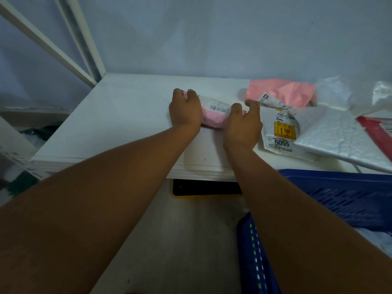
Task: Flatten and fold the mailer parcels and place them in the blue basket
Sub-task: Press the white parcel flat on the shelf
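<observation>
A small pink mailer (214, 116) with a white barcode label lies folded on the white table (118, 124). My left hand (185, 110) grips its left end, fingers curled over the top edge. My right hand (242, 124) holds its right end, thumb and fingers curled round it. To the right lie a larger pink mailer (284, 92), a white mailer (282, 132) with a "5055" label, and a white bubble mailer (331, 132). The blue basket (339, 194) stands below the table's front edge at the lower right.
Crumpled clear plastic (364, 96) and a red mailer (377, 130) lie at the far right. A white frame (70, 45) rises at the table's back left corner. A dark flat object (206, 187) sits under the table's front edge. A wall is close behind.
</observation>
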Available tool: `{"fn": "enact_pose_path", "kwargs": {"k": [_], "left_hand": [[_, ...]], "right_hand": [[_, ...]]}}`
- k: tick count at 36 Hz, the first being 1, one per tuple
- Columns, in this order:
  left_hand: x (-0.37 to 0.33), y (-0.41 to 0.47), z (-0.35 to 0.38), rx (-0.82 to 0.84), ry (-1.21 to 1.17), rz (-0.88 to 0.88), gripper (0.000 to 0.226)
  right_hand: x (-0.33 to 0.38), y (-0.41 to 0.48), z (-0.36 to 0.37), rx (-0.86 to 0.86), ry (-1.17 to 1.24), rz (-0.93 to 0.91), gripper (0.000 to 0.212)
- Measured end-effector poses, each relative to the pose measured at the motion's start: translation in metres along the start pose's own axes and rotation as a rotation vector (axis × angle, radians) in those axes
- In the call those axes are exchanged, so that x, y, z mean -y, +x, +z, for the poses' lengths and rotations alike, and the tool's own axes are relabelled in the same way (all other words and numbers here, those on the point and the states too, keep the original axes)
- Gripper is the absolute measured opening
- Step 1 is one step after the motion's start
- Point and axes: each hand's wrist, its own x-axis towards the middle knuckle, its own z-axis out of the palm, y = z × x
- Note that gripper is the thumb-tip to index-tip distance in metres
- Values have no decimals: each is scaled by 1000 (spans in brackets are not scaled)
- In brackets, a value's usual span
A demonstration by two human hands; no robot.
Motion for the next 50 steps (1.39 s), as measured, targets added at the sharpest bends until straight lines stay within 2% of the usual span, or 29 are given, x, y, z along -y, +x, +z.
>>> {"fn": "enact_pose_path", "kwargs": {"k": [7, 11, 19, 27, 32, 36, 40, 43, 47, 50], "left_hand": [[0, -2, -7, -26, 76, 11, 27], [4, -6, -18, -59, 138, 30, 33], [-3, -8, -48, -72, 235, -24, 35], [-3, -4, -64, -26, 262, -103, 48], [-4, -5, -67, -25, 247, -147, 50], [-22, -7, -65, -119, 252, -177, 46], [-55, -5, -61, -174, 355, -81, 58], [-63, -4, -56, -145, 419, 80, 46], [-53, -8, -50, 31, 608, 395, 27], [-43, -10, -51, 120, 702, 505, 21]], "right_hand": [[0, -2, -1, 20, 31, -23, 42], [1, -4, -1, 61, -37, -44, 44], [-2, -8, 3, 159, -75, -148, 42], [-7, -7, 6, 190, -116, -218, 44], [-5, -6, 6, 177, -147, -248, 43], [-10, -7, 6, 155, -232, -399, 38], [-15, -8, -1, 155, -372, -531, 43], [-9, -10, -11, 132, -356, -586, 49], [7, -16, -15, 79, -350, -760, 42], [18, -16, -7, 60, -364, -786, 36]]}}
